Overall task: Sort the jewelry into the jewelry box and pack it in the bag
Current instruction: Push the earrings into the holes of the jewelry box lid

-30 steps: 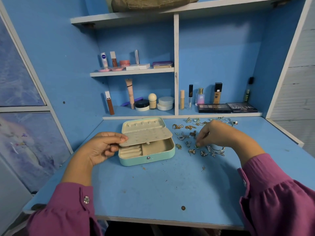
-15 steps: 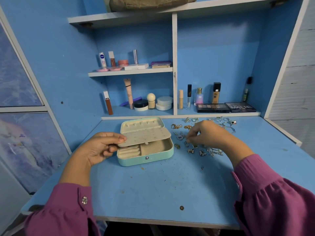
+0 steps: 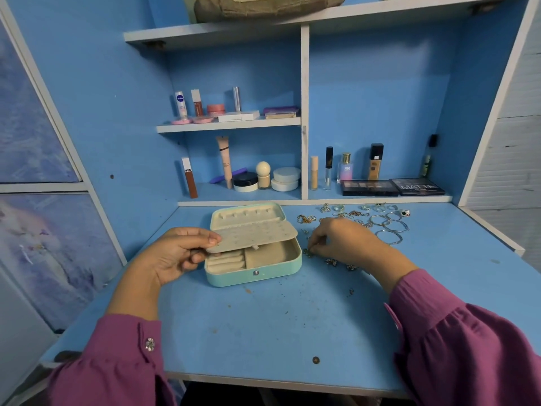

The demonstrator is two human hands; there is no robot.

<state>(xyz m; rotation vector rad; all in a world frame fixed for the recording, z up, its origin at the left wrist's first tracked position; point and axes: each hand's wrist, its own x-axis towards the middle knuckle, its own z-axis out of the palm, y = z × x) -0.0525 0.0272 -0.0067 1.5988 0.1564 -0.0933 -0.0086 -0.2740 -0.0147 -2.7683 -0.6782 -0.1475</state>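
A mint-green jewelry box (image 3: 254,272) lies open on the blue desk, its cream lid (image 3: 248,215) tilted back. My left hand (image 3: 175,253) pinches the left edge of the cream perforated earring panel (image 3: 257,234) and holds it half raised over the compartments. Just right of the box, my right hand (image 3: 345,241) pinches a small earring (image 3: 307,252) against the desk with its fingertips. Loose jewelry (image 3: 386,227) is scattered behind and beside that hand: hoops, rings, chains and small studs. A brown bag (image 3: 263,5) lies on the top shelf.
Cosmetics fill the shelves behind: tubes and compacts (image 3: 234,112) on the upper left shelf, jars (image 3: 284,178) lower left, bottles and eyeshadow palettes (image 3: 392,187) lower right. The desk (image 3: 263,332) has a white front edge and blue side walls.
My right hand slid left along the desk toward the box and now pinches a small earring near the box's right edge. My left hand keeps holding the panel.
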